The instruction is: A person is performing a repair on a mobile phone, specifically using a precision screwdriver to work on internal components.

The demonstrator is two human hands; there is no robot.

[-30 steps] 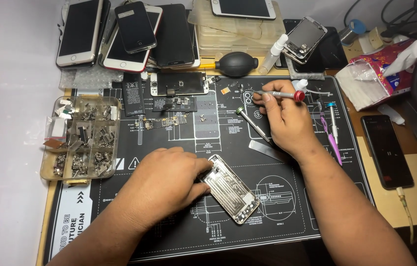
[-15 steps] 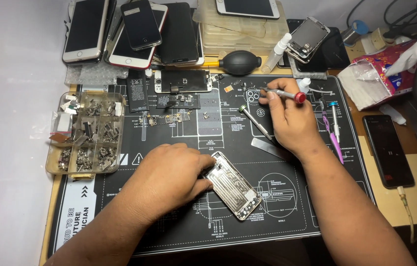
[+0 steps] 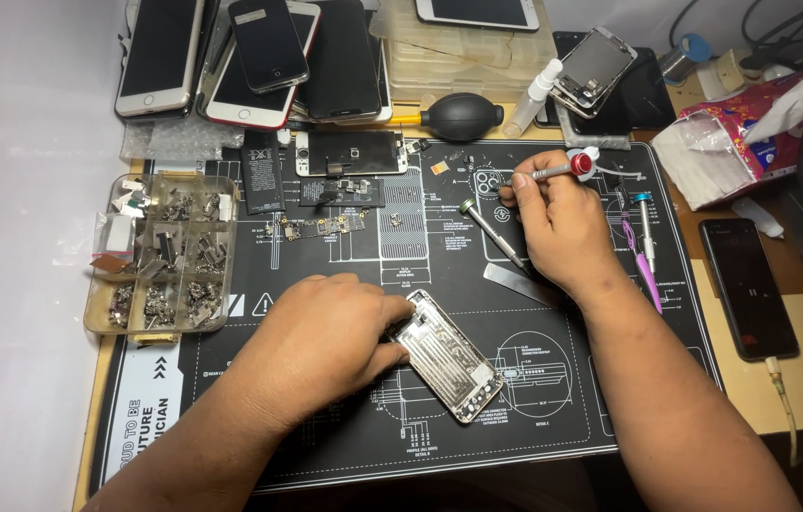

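Several phones (image 3: pixel 259 57) behind — parts tray (image 3: pixel 161 252) leftward

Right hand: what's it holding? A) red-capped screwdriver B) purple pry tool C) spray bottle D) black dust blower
A: the right hand grips a red-capped screwdriver over the top of the black repair mat, while the left hand rests on the bare metal phone housing.
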